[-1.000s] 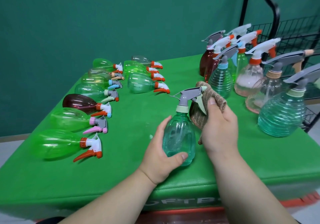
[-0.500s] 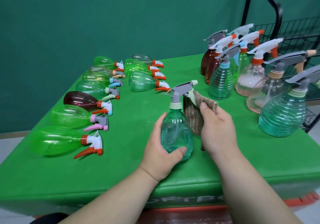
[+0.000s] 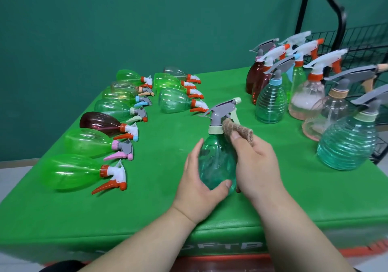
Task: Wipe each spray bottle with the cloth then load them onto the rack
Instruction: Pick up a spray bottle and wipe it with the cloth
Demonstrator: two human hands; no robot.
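At the near middle of the green-covered table (image 3: pixel 159 213), one teal spray bottle (image 3: pixel 216 166) is held upright, its base on or just above the cover. The left hand (image 3: pixel 199 187) is wrapped round the bottle's lower body: the thumb is laid across the front, and the fingers are curled up the left side. The right hand (image 3: pixel 257 166) is closed on a brown ribbed cloth (image 3: pixel 239 132), fingers bent over it. The cloth is pressed against the bottle's shoulder and neck, just under the grey trigger head (image 3: pixel 222 109). A lower end of the cloth is seen beside the bottle's base, on the right. To the left, well apart from the hands, lying bottles (image 3: pixel 71 171) are set out in two rows on their sides, mostly green, one dark brown (image 3: pixel 98 122), with the trigger heads turned to the right. To the right, standing bottles (image 3: pixel 270 101) are grouped upright: teal, pink, clear and dark red, with white or grey heads. Beyond that group, at the table's far right edge, a black wire rack (image 3: pixel 361 40) is placed. A dark green wall (image 3: pixel 126 19) is seen behind.
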